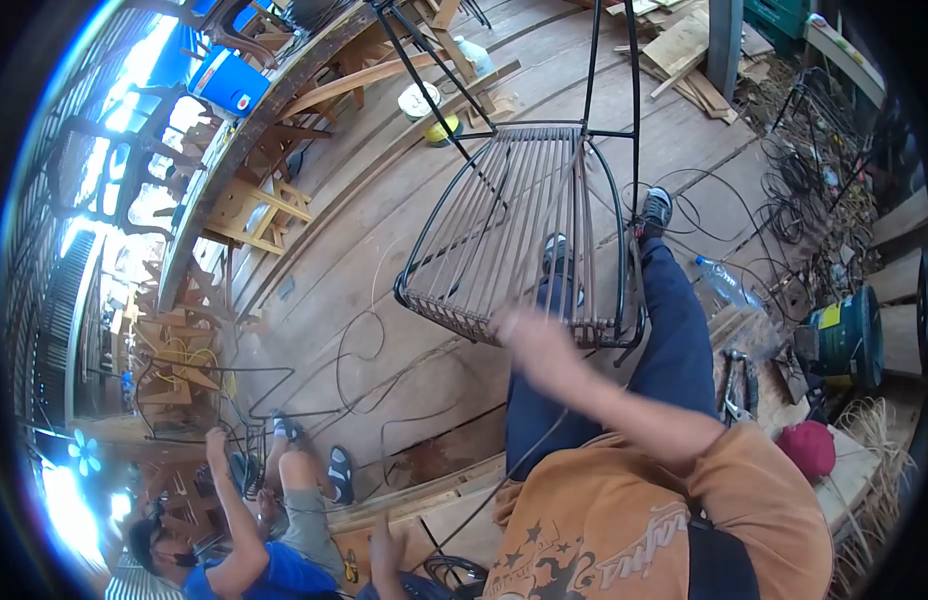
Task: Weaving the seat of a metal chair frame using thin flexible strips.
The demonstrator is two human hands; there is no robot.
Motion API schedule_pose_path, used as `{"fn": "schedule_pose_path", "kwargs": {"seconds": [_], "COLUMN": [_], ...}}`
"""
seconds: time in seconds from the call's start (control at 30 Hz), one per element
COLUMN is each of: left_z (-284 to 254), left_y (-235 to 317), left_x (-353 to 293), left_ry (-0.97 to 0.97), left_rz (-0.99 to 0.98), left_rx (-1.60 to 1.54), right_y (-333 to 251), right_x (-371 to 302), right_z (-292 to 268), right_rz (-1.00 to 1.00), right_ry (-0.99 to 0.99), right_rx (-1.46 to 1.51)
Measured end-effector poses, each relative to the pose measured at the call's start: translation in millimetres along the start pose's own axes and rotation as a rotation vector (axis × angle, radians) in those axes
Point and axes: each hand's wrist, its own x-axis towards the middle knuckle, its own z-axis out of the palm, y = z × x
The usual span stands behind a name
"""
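A black metal chair frame [504,215] hangs tilted over my knees, its seat strung with thin brown rattan strands [544,200]. My right hand [529,335] is blurred with motion at the near woven edge of the frame, its forearm reaching across from my orange sleeve. Its grip cannot be made out. My left hand [384,542] shows low at the bottom edge, fingers pointing up, beside a thin dark strand [504,480] that runs toward my lap. Whether it holds the strand is unclear. My blue trouser legs [674,330] stretch under the frame.
Pliers [739,385], a red cap [809,448] and a plastic bottle [724,285] lie to my right, near a green drum [849,335]. Black cables [784,210] sprawl over the plank floor. A co-worker in blue [254,540] sits lower left at another wire frame [199,395].
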Motion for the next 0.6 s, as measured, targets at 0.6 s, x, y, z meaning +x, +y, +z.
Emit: {"fn": "schedule_pose_path", "kwargs": {"seconds": [0.6], "left_z": [-27], "left_y": [129], "left_x": [-4], "left_ry": [-0.355], "left_rz": [0.170], "left_rx": [-0.263], "right_y": [68], "right_x": [47], "right_z": [-57], "right_rz": [0.952], "right_ry": [0.231], "right_rx": [1.563]}}
